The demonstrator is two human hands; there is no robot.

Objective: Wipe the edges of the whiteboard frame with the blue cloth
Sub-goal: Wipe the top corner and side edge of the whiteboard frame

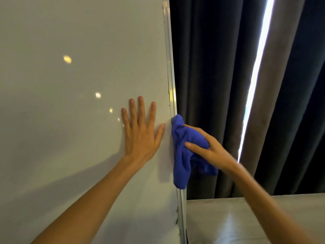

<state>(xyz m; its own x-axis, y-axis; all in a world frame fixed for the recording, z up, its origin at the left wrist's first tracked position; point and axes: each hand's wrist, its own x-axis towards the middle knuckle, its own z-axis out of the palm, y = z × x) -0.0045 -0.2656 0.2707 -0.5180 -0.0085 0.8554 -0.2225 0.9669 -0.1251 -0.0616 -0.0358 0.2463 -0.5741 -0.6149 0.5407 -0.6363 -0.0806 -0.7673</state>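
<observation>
A large whiteboard [70, 103] fills the left of the view. Its thin metal frame edge [169, 59] runs top to bottom just right of centre. My left hand [140, 132] lies flat on the board with fingers spread, close to that edge. My right hand [209, 148] grips a bunched blue cloth [182, 155] and presses it against the frame's right edge, about level with my left hand. The cloth hangs down and covers a stretch of the frame.
Dark grey curtains [219, 85] hang right behind the board's edge, with a bright slit of daylight [255, 81] between two panels. A pale, glossy floor or ledge [228, 221] shows at the lower right.
</observation>
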